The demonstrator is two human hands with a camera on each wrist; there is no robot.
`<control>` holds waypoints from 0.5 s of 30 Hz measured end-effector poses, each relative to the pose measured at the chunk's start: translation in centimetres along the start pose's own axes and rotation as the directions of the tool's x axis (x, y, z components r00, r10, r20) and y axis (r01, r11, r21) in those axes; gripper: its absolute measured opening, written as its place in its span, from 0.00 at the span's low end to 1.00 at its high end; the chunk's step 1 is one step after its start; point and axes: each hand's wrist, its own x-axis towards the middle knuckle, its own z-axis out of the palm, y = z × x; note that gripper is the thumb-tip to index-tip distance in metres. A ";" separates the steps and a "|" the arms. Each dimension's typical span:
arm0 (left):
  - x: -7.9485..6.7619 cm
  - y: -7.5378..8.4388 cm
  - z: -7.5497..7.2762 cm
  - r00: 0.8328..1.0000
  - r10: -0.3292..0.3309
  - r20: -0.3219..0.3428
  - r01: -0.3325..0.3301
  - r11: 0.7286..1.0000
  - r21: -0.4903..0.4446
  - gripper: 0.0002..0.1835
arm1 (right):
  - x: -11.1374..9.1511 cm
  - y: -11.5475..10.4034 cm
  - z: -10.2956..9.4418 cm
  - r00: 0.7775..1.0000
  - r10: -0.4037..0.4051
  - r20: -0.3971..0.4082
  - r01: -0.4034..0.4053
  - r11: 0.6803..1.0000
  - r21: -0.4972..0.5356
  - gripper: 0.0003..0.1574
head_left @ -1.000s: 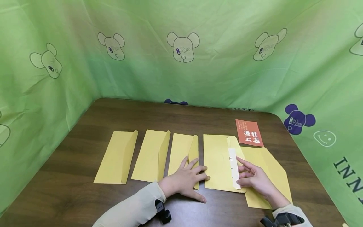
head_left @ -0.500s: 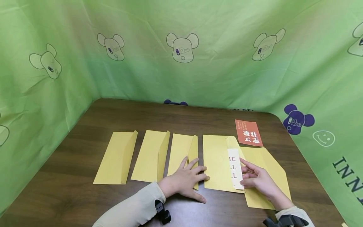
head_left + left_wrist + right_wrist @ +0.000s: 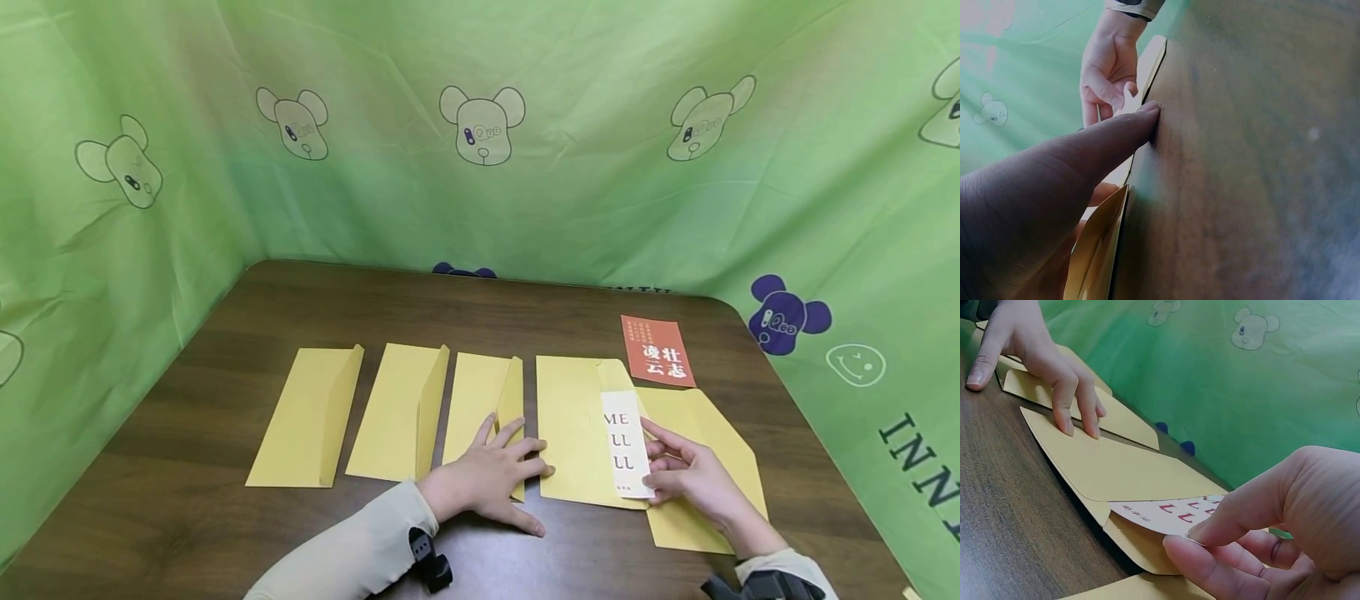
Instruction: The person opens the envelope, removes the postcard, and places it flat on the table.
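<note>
My right hand (image 3: 696,482) pinches the right edge of a white card (image 3: 627,448) printed with red letters. That card sticks partway out of the open right side of a yellow envelope (image 3: 573,417); its left part is hidden inside. In the right wrist view the thumb and fingers hold the card's edge, and the envelope's flap (image 3: 1141,547) lies unfolded beneath it. Fingers spread, my left hand (image 3: 491,477) lies across a neighbouring envelope (image 3: 471,387), its fingertips on the left edge of the envelope with the card.
Two more yellow envelopes, one at far left (image 3: 296,421) and one beside it (image 3: 390,408), lie on the brown table (image 3: 172,467). Another envelope (image 3: 712,433) sits partly under my right hand. Behind it lies a red card (image 3: 654,350) with white characters. Green printed cloth (image 3: 375,200) surrounds the table.
My right hand has moved slightly right, drawing the white card further out of the envelope, so more red letters show. My left hand has stayed in place.
</note>
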 end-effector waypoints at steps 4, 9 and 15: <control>-0.1 0.0 0.0 1.000 -0.001 0.004 0.001 1.000 0.000 0.41 | -0.1 0.1 -0.2 1.000 -0.002 -0.006 0.002 1.000 0.008 0.52; -0.1 0.0 0.0 1.000 0.002 0.002 -0.002 1.000 0.001 0.41 | -0.2 0.2 -0.5 1.000 -0.013 -0.014 0.013 1.000 0.026 0.51; 0.0 -0.1 0.1 1.000 0.003 -0.004 -0.003 1.000 -0.004 0.41 | -0.5 0.3 -0.8 0.999 -0.021 -0.039 0.023 0.999 0.038 0.50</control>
